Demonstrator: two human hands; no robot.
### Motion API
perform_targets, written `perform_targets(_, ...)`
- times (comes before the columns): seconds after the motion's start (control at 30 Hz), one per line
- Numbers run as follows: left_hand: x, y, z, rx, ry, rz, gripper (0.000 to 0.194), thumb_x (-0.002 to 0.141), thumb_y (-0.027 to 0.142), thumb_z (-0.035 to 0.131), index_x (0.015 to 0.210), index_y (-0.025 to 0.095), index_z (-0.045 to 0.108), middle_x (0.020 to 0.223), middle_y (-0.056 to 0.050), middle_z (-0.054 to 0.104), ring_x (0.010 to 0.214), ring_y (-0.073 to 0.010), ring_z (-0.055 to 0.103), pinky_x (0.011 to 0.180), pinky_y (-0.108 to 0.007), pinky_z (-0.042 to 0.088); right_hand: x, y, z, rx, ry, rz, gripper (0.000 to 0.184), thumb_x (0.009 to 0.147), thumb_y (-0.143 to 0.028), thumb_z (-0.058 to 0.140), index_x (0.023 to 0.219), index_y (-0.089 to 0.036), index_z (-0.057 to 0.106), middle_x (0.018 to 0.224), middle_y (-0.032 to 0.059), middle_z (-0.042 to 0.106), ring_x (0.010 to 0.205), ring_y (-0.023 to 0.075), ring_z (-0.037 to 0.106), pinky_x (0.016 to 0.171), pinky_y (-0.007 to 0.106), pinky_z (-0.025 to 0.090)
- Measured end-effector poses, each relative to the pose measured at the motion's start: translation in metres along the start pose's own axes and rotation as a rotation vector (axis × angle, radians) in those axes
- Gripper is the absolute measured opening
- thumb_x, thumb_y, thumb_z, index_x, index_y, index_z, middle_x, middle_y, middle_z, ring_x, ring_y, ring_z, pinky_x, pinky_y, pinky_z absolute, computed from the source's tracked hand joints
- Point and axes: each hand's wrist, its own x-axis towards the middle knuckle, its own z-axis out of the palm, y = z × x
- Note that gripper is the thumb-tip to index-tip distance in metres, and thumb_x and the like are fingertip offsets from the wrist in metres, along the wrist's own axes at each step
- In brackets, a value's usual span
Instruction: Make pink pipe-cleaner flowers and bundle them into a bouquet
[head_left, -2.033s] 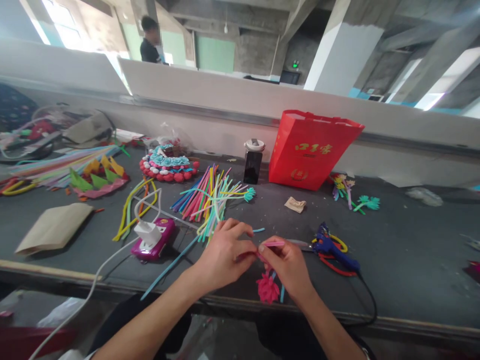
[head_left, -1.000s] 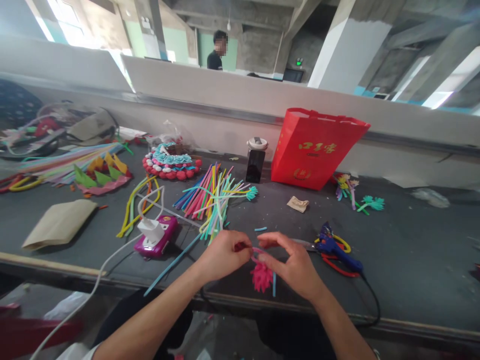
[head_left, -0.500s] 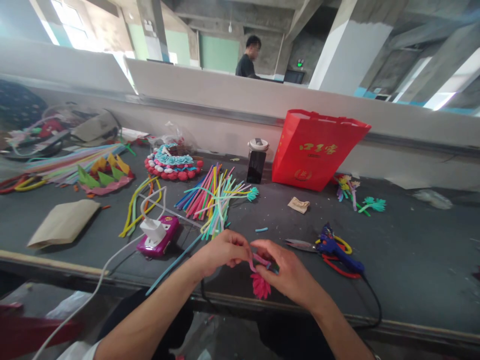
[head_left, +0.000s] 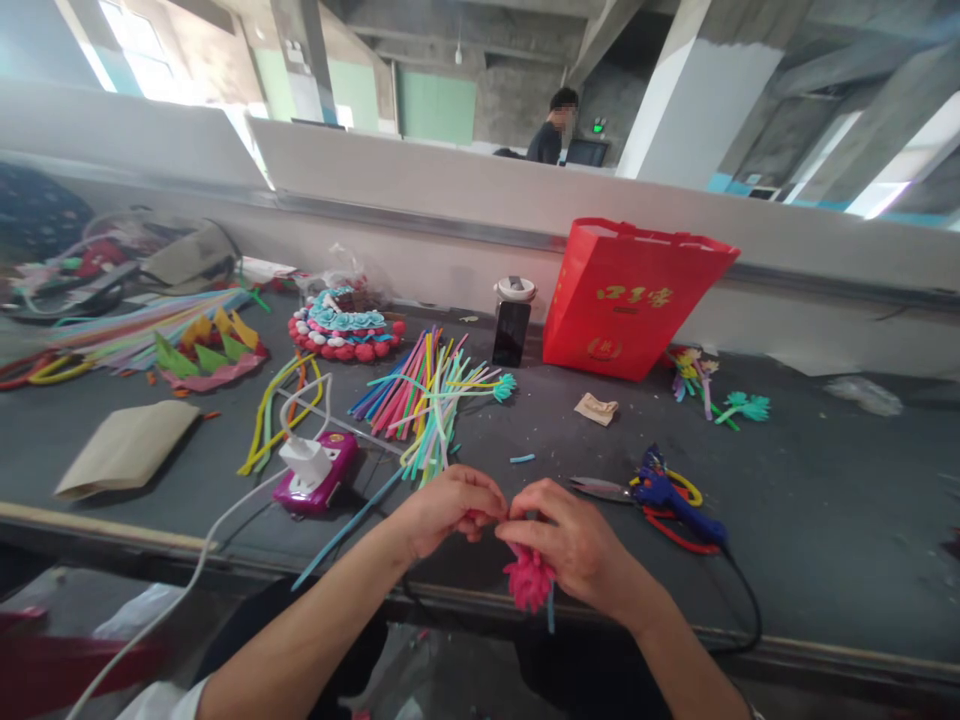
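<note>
My right hand [head_left: 566, 535] is closed on a pink pipe-cleaner flower [head_left: 531, 580], its petals hanging below the fingers. A light blue stem [head_left: 551, 612] sticks down beside it. My left hand [head_left: 459, 508] is closed in a pinch, its fingertips touching or nearly touching those of the right; what lies between them is hidden. Right of the hands are scissors [head_left: 600, 488] and a blue hot glue gun [head_left: 684, 510] lying over coloured handles. Ahead lies a bundle of coloured pipe cleaners [head_left: 409, 395], with a turquoise flower [head_left: 505, 386] at its right end.
A purple power socket [head_left: 330, 470] with a white plug and cable sits left. Behind stand a red bag [head_left: 630, 300] and a cup with a dark phone [head_left: 511, 332] before it. Finished flowers [head_left: 746, 407] lie right. A person [head_left: 551, 130] is beyond the partition.
The pink flower has turned and shifted slightly right, and the blue stem now points down. The pink strip between my hands is now mostly hidden. The person behind moved right.
</note>
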Motion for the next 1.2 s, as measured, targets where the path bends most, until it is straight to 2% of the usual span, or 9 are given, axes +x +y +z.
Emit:
perform_targets(0.1, 0.001, -0.001, -0.001, -0.022, -0.002, 0.002, 0.008, 0.056, 0.02, 0.069, 0.057, 0.012, 0.065, 0.041, 0.006, 0.045, 0.037, -0.0054, 0.037, 0.045, -0.023, 0.033, 0.0, 0.001, -0.004, 0.025, -0.024, 0.018, 0.03, 0.089, -0.01, 0.057, 0.113, -0.026, 0.066, 0.104, 0.0061, 0.062, 0.093, 0.0177, 0.057, 0.079, 0.029, 0.05)
perform_targets(0.37, 0.001, -0.003, 0.001, -0.041, -0.021, -0.019, 0.009, 0.057, 0.02, 0.067, 0.06, 0.011, 0.068, 0.042, 0.005, 0.046, 0.038, -0.0059, 0.038, 0.045, -0.023, 0.033, 0.005, -0.009, -0.006, -0.133, -0.072, 0.022, 0.025, 0.093, -0.015, 0.054, 0.11, -0.027, 0.069, 0.1, 0.0065, 0.063, 0.09, 0.0184, 0.056, 0.078, 0.03, 0.049)
perform_targets(0.53, -0.001, 0.002, 0.002, -0.041, -0.054, 0.0, 0.012, 0.056, 0.022, 0.071, 0.06, 0.012, 0.067, 0.044, 0.004, 0.048, 0.04, -0.0054, 0.038, 0.047, -0.023, 0.031, -0.002, -0.002, -0.001, 0.063, 0.069, 0.04, 0.026, 0.093, -0.012, 0.051, 0.108, -0.024, 0.068, 0.096, 0.0058, 0.064, 0.086, 0.0171, 0.058, 0.073, 0.028, 0.049)
perform_targets(0.67, -0.006, 0.007, 0.005, 0.12, -0.033, 0.066, 0.018, 0.059, 0.027, 0.073, 0.067, 0.011, 0.07, 0.054, 0.001, 0.056, 0.048, -0.0079, 0.045, 0.047, -0.022, 0.026, -0.009, 0.004, 0.003, 0.248, 0.185, 0.125, 0.02, 0.092, -0.021, 0.055, 0.109, -0.023, 0.066, 0.095, 0.0055, 0.066, 0.084, 0.0172, 0.063, 0.074, 0.028, 0.05)
perform_targets(0.8, -0.01, 0.01, 0.01, 0.343, 0.0, 0.228, 0.017, 0.068, 0.029, 0.07, 0.07, 0.012, 0.071, 0.058, 0.001, 0.057, 0.055, -0.0095, 0.045, 0.053, -0.022, 0.032, -0.011, 0.005, 0.009, 0.292, 0.266, 0.249, 0.015, 0.089, -0.024, 0.057, 0.1, -0.024, 0.068, 0.09, 0.005, 0.069, 0.083, 0.0189, 0.065, 0.074, 0.03, 0.05)
perform_targets(1.03, -0.019, 0.012, 0.018, 0.76, 0.116, 0.711, 0.014, 0.081, 0.014, 0.058, 0.071, 0.014, 0.067, 0.066, -0.001, 0.06, 0.061, -0.0107, 0.053, 0.059, -0.022, 0.039, 0.001, -0.008, 0.009, 0.272, 0.365, 0.535, 0.008, 0.087, -0.026, 0.061, 0.083, -0.022, 0.066, 0.077, 0.0017, 0.069, 0.07, 0.0172, 0.062, 0.068, 0.027, 0.046)
perform_targets(1.1, -0.019, 0.01, 0.018, 0.844, 0.136, 0.81, 0.015, 0.083, 0.011, 0.055, 0.072, 0.015, 0.065, 0.065, 0.0, 0.059, 0.062, -0.011, 0.054, 0.061, -0.022, 0.04, 0.005, -0.011, 0.009, 0.327, 0.379, 0.617, 0.012, 0.086, -0.028, 0.062, 0.077, -0.02, 0.066, 0.068, 0.0, 0.066, 0.063, 0.0157, 0.059, 0.064, 0.026, 0.044)
perform_targets(1.2, -0.018, 0.007, 0.015, 0.971, 0.154, 0.929, 0.014, 0.085, 0.01, 0.054, 0.077, 0.016, 0.064, 0.067, 0.0, 0.061, 0.065, -0.0117, 0.056, 0.064, -0.024, 0.04, 0.007, -0.009, 0.012, 0.53, 0.394, 0.74, 0.018, 0.084, -0.031, 0.064, 0.071, -0.019, 0.065, 0.06, -0.0016, 0.059, 0.058, 0.0138, 0.052, 0.059, 0.025, 0.041)
